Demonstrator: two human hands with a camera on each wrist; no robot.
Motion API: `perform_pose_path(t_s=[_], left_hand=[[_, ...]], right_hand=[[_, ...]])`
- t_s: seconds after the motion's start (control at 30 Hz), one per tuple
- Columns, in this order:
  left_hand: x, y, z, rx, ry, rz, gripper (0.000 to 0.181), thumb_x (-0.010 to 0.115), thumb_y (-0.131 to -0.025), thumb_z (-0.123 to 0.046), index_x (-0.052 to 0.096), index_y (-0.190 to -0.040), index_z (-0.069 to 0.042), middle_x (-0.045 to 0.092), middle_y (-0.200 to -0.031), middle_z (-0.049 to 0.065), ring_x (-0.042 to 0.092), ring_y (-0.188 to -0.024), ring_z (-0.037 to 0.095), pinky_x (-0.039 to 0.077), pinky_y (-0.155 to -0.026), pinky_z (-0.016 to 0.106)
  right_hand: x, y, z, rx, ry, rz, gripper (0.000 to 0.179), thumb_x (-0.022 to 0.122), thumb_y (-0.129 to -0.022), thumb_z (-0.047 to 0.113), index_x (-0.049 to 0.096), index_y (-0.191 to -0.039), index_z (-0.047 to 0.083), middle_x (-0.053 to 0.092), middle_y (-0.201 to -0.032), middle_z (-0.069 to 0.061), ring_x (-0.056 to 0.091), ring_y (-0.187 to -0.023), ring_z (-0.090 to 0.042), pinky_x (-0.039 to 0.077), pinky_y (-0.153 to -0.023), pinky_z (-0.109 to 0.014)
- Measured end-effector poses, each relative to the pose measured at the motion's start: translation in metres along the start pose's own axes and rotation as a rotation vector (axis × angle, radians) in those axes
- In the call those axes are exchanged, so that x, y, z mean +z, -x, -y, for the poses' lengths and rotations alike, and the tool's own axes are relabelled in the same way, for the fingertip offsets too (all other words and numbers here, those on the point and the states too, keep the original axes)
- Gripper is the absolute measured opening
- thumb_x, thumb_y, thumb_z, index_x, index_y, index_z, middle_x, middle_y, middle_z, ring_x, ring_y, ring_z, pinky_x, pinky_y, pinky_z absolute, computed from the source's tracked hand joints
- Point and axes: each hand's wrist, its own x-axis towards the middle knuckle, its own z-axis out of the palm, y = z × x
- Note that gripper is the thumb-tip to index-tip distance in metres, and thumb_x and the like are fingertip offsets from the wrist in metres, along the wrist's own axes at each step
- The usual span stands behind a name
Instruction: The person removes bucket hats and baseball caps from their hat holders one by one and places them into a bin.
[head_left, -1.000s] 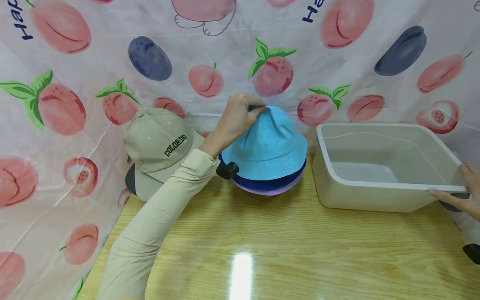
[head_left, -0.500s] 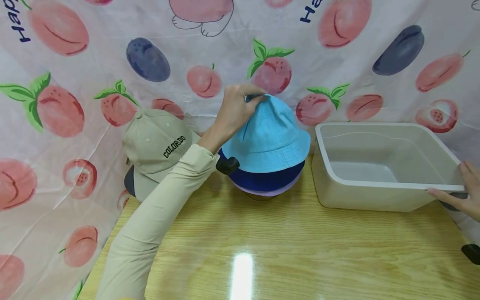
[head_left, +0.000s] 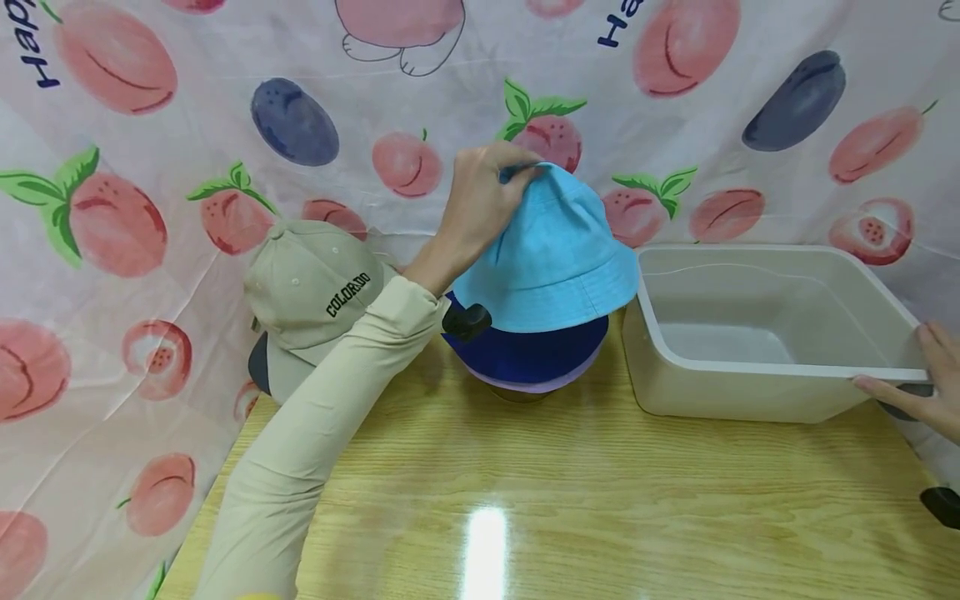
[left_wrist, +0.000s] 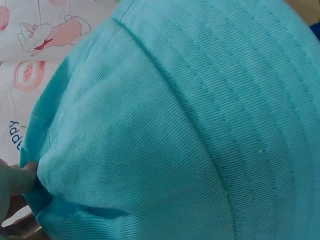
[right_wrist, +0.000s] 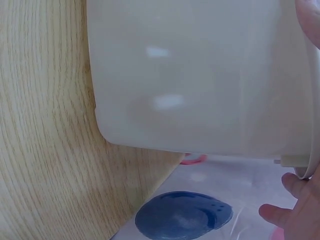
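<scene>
Just left of the bin [head_left: 720, 396], the blue bucket hat [head_left: 555, 267] should handle as light, soft cloth that folds easily; the crown seems the place to hold. There the left hand [head_left: 483, 190] pinches it between its fingers, forearm [head_left: 337, 417] slanting up toward the bin, whose right end the right hand [head_left: 947, 383] grips.

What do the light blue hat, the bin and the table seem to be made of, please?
The light blue hat looks like matte woven cloth, perhaps cotton, given its diagonal ribs and stitched brim rows.
The bin seems rigid plastic, smooth and slightly glossy: its wall shows soft highlights.
The table, glossy with a bright reflection, shows grain lines; it could be wood or laminate.
</scene>
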Motion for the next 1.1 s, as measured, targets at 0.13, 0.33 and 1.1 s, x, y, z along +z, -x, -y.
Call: perform_pose_path(t_s=[0.13,0.33,1.1], left_hand=[[0.0,-0.005,-0.007,-0.014,-0.009,-0.025,0.015,0.065,-0.09,-0.01,0.075,-0.097,-0.003,0.072,-0.094,0.007,0.065,-0.095,0.015,0.042,-0.086,0.015],[0.004,-0.013,-0.018,-0.019,-0.036,-0.014,0.016,0.063,-0.091,-0.01,0.075,-0.099,-0.003,0.072,-0.096,0.007,0.064,-0.097,0.015,0.04,-0.087,0.014],[0.025,-0.03,-0.056,-0.006,-0.093,0.043,0.015,0.063,-0.091,-0.012,0.075,-0.099,-0.009,0.071,-0.098,0.003,0.063,-0.097,0.012,0.039,-0.086,0.011]], right_hand=[[-0.002,0.001,0.004,-0.011,0.002,0.011,0.107,0.057,-0.084,0.059,0.008,-0.143,-0.015,0.019,-0.14,-0.04,0.026,-0.12,-0.056,0.022,-0.1,-0.064],[0.008,-0.001,-0.012,0.024,0.013,0.052,0.112,0.055,-0.083,0.063,-0.004,-0.145,-0.009,-0.002,-0.15,-0.033,0.007,-0.136,-0.05,0.011,-0.105,-0.064],[-0.003,0.005,0.004,0.03,-0.029,0.096,0.107,0.052,-0.088,0.058,-0.009,-0.144,-0.01,-0.011,-0.149,-0.033,-0.005,-0.136,-0.049,0.005,-0.104,-0.064]])
